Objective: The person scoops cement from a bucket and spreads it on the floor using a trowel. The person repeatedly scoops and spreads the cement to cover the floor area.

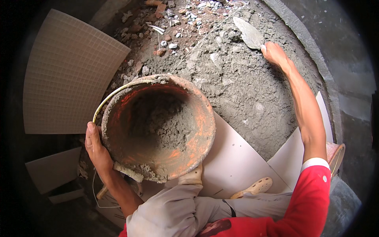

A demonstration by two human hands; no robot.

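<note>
My left hand [96,148] grips the left side of a mortar-caked orange bucket [202,118], close to its pale handle [108,96]. The bucket is tilted so its mouth faces me, and wet grey mortar [166,122] lies inside. At the upper right, my right hand [275,54] is closed round the handle end of a pointed trowel [248,33]. Its grey-smeared blade rests on or just above the spread mortar bed [244,87]; the exact contact cannot be told. My fingers hide most of the trowel's handle.
Large white tiles [237,152] lie under my feet, bordering the mortar. Rubble and stones [169,39] cover the ground at the top, crossed by a thin string [209,33]. A gridded tile [71,75] leans at left. A raised curb [306,37] curves along the right, near a round container [335,156].
</note>
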